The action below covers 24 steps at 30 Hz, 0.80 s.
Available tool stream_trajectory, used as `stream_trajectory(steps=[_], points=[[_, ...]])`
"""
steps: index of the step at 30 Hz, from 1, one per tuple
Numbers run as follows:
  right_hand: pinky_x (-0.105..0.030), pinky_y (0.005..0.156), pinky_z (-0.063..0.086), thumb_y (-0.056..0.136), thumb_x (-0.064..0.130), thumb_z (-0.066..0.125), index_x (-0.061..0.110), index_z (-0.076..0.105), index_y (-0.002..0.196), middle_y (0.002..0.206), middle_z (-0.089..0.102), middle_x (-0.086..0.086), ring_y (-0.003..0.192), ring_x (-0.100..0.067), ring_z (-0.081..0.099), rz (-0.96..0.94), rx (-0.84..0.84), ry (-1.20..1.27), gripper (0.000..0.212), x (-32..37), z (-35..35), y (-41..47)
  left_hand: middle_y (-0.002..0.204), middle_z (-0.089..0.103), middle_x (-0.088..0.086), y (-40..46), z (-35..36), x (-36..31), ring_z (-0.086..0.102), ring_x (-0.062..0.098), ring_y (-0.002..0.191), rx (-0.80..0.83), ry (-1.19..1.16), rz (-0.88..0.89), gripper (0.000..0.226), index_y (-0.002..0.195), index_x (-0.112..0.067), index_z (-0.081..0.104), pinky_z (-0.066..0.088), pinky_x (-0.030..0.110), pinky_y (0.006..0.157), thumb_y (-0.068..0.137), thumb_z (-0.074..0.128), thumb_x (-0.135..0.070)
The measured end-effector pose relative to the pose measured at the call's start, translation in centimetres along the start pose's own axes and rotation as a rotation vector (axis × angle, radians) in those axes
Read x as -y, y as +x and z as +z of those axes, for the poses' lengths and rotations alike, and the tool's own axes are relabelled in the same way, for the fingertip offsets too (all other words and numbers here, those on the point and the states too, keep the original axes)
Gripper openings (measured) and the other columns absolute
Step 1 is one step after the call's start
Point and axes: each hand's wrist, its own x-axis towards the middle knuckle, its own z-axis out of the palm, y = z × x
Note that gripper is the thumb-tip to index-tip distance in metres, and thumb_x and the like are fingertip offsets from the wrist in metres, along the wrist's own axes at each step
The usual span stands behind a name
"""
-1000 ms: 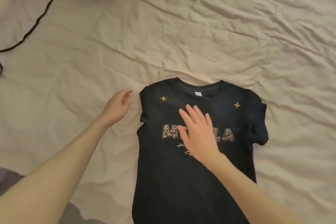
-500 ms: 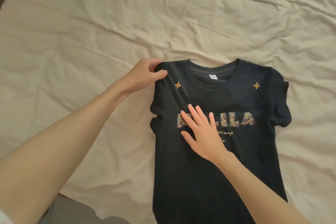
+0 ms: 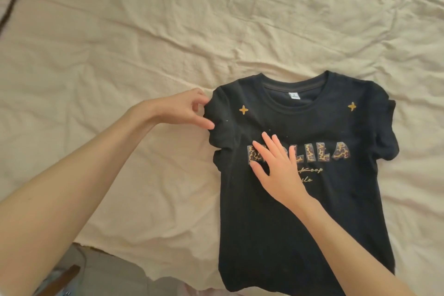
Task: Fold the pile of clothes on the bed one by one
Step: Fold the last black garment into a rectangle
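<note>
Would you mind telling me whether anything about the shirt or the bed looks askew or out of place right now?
Only small things. The black T-shirt lies face up, but its sleeve by the left hand is bunched where the fingers pinch it. The right hand lies flat on the print. The beige sheet is creased all over.

Left hand [image 3: 182, 109] reaches forward, fingers [image 3: 204, 124] curled in a pinch (thumb above) — right hand [image 3: 276, 166] lies flat, palm down, fingers straight and spread.
</note>
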Motion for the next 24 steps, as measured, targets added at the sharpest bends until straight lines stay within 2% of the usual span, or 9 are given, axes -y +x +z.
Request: stream_trajectory(steps=[3, 6, 8, 10, 12, 14, 18, 21, 24], points=[[-0.040, 0.114, -0.013, 0.097, 0.041, 0.043, 0.028, 0.036, 0.144, 0.158, 0.013, 0.009, 0.142, -0.002, -0.005, 0.052, -0.015, 0.073, 0.049, 0.7, -0.2, 0.1, 0.134, 0.045, -0.008, 0.3, 0.7, -0.2, 0.039, -0.002, 0.119, -0.143, -0.024, 0.185, 0.029, 0.113, -0.017, 0.065, 0.031, 0.006, 0.092, 0.085, 0.068, -0.018], [-0.042, 0.114, -0.011, 0.097, 0.040, 0.044, 0.028, 0.037, 0.143, 0.158, 0.014, 0.009, 0.145, -0.007, -0.002, 0.065, 0.003, 0.079, 0.049, 0.8, -0.3, 0.2, 0.112, 0.060, -0.016, 0.6, 1.1, -2.0, 0.047, -0.020, 0.099, -0.246, -0.025, 0.322, 0.018, 0.105, -0.010, 0.065, 0.038, 0.004, 0.087, 0.088, 0.064, -0.016], [-0.043, 0.115, -0.010, 0.097, 0.038, 0.045, 0.028, 0.036, 0.144, 0.158, 0.013, 0.009, 0.145, -0.007, -0.002, 0.067, 0.028, 0.085, 0.049, 0.7, -0.5, 0.2, 0.085, 0.060, -0.015, 0.9, 1.4, -3.0, 0.054, -0.014, 0.081, -0.358, 0.095, 0.402, 0.007, 0.090, -0.014, 0.058, 0.044, 0.017, 0.078, 0.089, 0.062, -0.019], [-0.044, 0.117, -0.008, 0.097, 0.037, 0.046, 0.028, 0.037, 0.143, 0.158, 0.014, 0.009, 0.145, -0.007, -0.001, 0.075, 0.050, 0.110, 0.048, 0.8, -0.8, 0.2, 0.083, 0.064, -0.005, 1.0, 1.6, -3.2, 0.061, 0.003, 0.082, -0.480, 0.223, 0.443, 0.013, 0.097, -0.010, 0.060, 0.040, 0.016, 0.076, 0.089, 0.062, -0.022], [-0.046, 0.118, -0.005, 0.097, 0.038, 0.045, 0.027, 0.038, 0.143, 0.157, 0.015, 0.009, 0.145, -0.008, 0.000, 0.096, 0.043, 0.129, 0.048, 1.0, -1.0, 0.2, 0.086, 0.063, 0.000, 1.0, 1.4, -2.5, 0.062, 0.023, 0.087, -0.540, 0.330, 0.369, 0.027, 0.107, -0.006, 0.061, 0.036, 0.017, 0.070, 0.090, 0.061, -0.027], [-0.046, 0.118, -0.002, 0.096, 0.038, 0.046, 0.025, 0.038, 0.143, 0.157, 0.018, 0.007, 0.146, -0.010, 0.003, 0.091, -0.029, 0.109, 0.049, 1.6, -0.9, 0.0, 0.088, 0.063, 0.000, 0.7, 0.9, -0.9, 0.060, 0.022, 0.087, -0.526, 0.370, 0.201, 0.029, 0.104, -0.011, 0.063, 0.040, 0.025, 0.070, 0.089, 0.060, -0.036], [-0.054, 0.113, 0.018, 0.085, 0.033, 0.066, 0.012, 0.048, 0.136, 0.149, 0.037, -0.009, 0.142, -0.027, 0.025, -0.168, -0.238, -0.066, 0.058, 4.6, 0.5, -1.0, 0.083, 0.060, -0.007, -0.8, 0.2, 2.8, 0.058, 0.007, 0.078, -0.472, -0.079, -0.127, 0.030, 0.093, -0.023, 0.063, 0.041, 0.020, 0.061, 0.078, 0.069, -0.048], [-0.056, 0.110, 0.027, 0.071, 0.035, 0.077, 0.009, 0.051, 0.134, 0.143, 0.045, -0.013, 0.136, -0.031, 0.038, -0.370, -0.217, -0.278, 0.073, 7.1, 2.9, -1.0, 0.096, 0.063, -0.005, -1.7, 1.4, 4.7, 0.061, 0.008, 0.090, -0.426, -0.283, -0.209, 0.043, 0.106, -0.019, 0.061, 0.052, 0.027, 0.072, 0.076, 0.071, -0.048], [-0.051, 0.109, 0.033, 0.070, 0.038, 0.076, 0.008, 0.053, 0.133, 0.142, 0.047, -0.013, 0.134, -0.028, 0.041, -0.349, -0.187, -0.439, 0.074, 8.6, 4.7, 0.0, 0.089, 0.065, -0.007, -1.6, 2.8, 5.2, 0.061, 0.009, 0.087, -0.493, -0.277, -0.172, 0.018, 0.093, -0.017, 0.066, 0.046, 0.021, 0.073, 0.083, 0.069, -0.033]])
